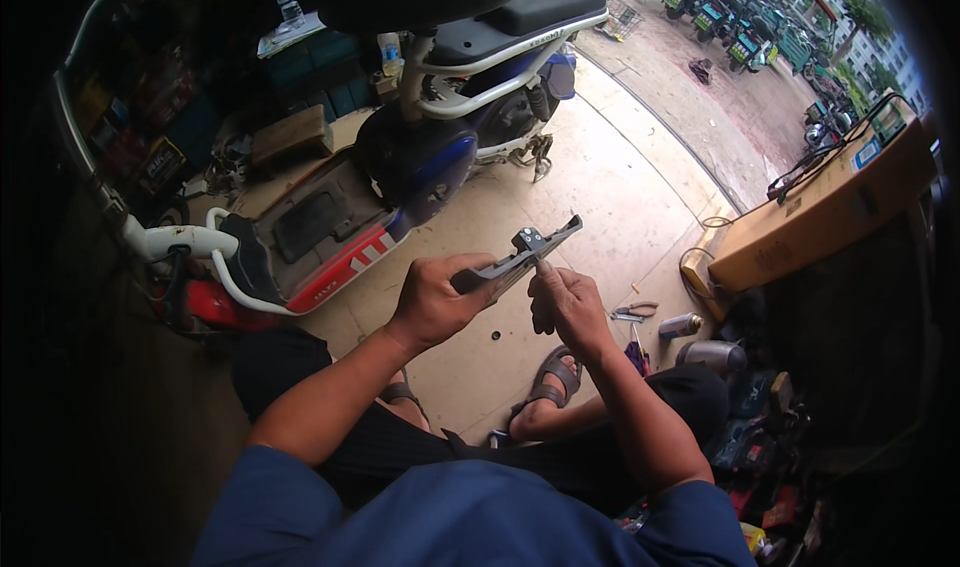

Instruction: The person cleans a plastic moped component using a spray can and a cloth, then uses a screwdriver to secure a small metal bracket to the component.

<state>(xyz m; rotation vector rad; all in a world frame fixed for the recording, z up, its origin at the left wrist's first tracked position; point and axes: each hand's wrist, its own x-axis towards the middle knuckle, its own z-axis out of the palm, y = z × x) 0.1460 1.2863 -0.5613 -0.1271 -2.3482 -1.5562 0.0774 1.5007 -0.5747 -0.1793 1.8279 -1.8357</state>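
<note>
L hand (440, 297) wraps near-left end of long, narrow, dark-grey, plastic-looking part (512, 264), tilted up toward far right above pale tiled floor (640, 187). R hand (567, 312) curled, thumb at part's near edge; can't tell if pinching. Risk: L grip slips w/ R pushing, part could drop & crack.

Part (515, 265) between left hand (442, 299) and right hand (566, 305), over floor (600, 197). Scooter (430, 172) left of the grip and beyond it; seat (550, 7) straight beyond. Farther off, to its left: bottle (288, 3) on papers (292, 37). Right of the grip, on the floor: pliers (642, 310), then can (681, 326). Farther right: carton (830, 207), cable (795, 179) on top. Parked vehicles (745, 35) far beyond, to the right. Sandals (560, 369) on the body side of the grip.
</note>
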